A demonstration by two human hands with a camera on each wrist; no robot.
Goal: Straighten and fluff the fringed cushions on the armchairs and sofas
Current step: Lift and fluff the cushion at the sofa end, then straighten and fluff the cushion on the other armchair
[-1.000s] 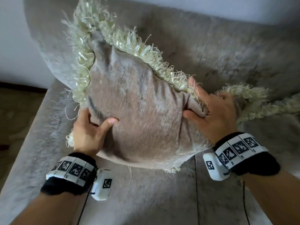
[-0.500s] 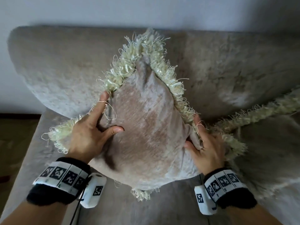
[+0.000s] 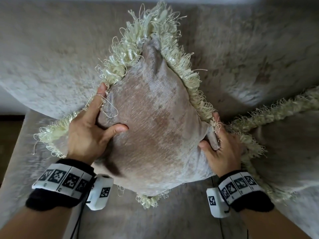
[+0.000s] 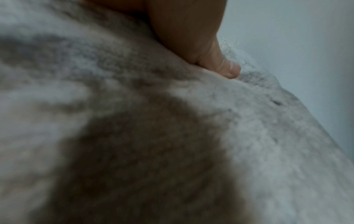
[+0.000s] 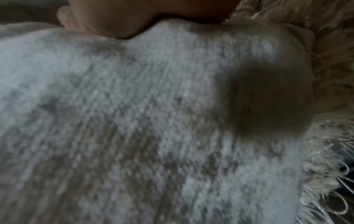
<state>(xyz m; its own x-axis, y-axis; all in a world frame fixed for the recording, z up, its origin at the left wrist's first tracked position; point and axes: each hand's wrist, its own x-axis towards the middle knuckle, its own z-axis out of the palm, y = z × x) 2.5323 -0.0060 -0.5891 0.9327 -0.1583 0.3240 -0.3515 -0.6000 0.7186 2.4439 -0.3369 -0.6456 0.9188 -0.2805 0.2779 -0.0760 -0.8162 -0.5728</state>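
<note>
A beige velvet cushion (image 3: 155, 121) with a cream fringe stands on one corner against the sofa back, its top corner pointing up. My left hand (image 3: 89, 130) grips its left corner, thumb pressed into the front face and index finger along the fringed edge. My right hand (image 3: 222, 149) grips the right corner, thumb on the front and fingers behind the fringe. In the left wrist view the thumb (image 4: 216, 60) presses into the cushion (image 4: 153, 136) fabric. The right wrist view shows blurred cushion (image 5: 134, 121) fabric and fringe (image 5: 335, 75).
A second fringed cushion (image 3: 284, 152) lies at the right, touching the held one. The grey sofa back (image 3: 51, 57) rises behind and the seat (image 3: 155, 218) lies below. Dark floor (image 3: 8, 144) shows beyond the sofa's left edge.
The cushion has turned from leaning left to standing on its corner, centred against the sofa back. My left hand moved up its left edge; the view has come closer.
</note>
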